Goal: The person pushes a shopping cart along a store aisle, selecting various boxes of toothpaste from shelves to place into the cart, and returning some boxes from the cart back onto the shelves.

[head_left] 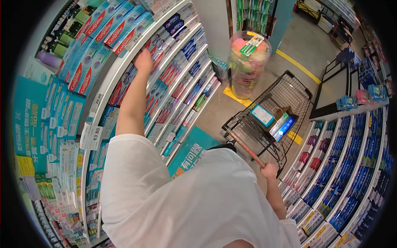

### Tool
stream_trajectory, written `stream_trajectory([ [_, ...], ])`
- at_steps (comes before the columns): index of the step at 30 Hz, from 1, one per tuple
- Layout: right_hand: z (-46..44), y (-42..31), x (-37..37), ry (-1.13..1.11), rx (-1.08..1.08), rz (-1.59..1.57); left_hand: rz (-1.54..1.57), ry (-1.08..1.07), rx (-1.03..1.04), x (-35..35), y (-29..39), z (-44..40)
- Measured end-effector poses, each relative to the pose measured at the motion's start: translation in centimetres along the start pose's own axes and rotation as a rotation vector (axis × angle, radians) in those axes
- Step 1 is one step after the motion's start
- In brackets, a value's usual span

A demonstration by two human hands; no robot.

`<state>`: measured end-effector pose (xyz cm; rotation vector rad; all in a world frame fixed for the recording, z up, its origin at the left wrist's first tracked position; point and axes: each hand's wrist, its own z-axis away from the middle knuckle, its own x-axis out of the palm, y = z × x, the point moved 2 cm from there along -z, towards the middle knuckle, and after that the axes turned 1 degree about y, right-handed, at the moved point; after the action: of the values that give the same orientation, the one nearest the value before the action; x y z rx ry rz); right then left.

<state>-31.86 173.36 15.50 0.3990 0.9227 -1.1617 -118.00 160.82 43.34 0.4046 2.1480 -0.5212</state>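
My left hand point(143, 62) reaches into the left shelf, beside boxes of Colgate toothpaste point(159, 45) and under the shelf edge with its price tags. Its fingers are hidden, so I cannot tell whether they hold a box. My right hand point(269, 170) is closed round the end of the red handle point(247, 149) of a black wire shopping cart point(308, 91). Inside the cart lie a white box with a teal border point(262, 115) and a blue-and-white box point(283, 128), close to what looks like a brown paper bag point(292, 110).
A clear round bin point(247, 70) of colourful items stands beyond the cart. Shelves of blue toothpaste boxes point(331, 175) curve along the right. A price card point(91, 137) sticks out from the left shelf. Yellow tape point(297, 63) and a teal floor sticker point(192, 151) mark the floor.
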Motion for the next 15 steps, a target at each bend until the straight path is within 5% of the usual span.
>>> stream_trajectory([
  [1,-0.3,0.0,0.3,0.025,-0.014,-0.001,-0.032,-0.188,-0.051,1.5,-0.2,-0.2],
  [3,-0.4,0.2,1.1,0.026,0.001,-0.020,0.058,-0.352,-0.074,-7.9,3.9,1.9],
  [4,-0.4,0.2,0.9,0.000,0.038,-0.041,0.090,-0.237,-0.038,-8.1,5.4,2.7],
  [5,0.1,0.2,0.7,0.005,0.013,-0.032,0.042,0.291,0.181,-6.2,6.9,5.1],
  [6,0.2,0.2,0.3,0.014,-0.010,-0.023,0.082,0.266,0.319,-7.2,9.4,7.5],
  [11,0.4,0.6,0.7,0.055,0.045,-0.017,0.609,-0.299,0.747,-4.1,24.3,24.7],
  [15,0.8,0.1,0.0,0.055,0.002,0.006,0.755,-0.427,0.992,-5.6,34.0,36.5],
])
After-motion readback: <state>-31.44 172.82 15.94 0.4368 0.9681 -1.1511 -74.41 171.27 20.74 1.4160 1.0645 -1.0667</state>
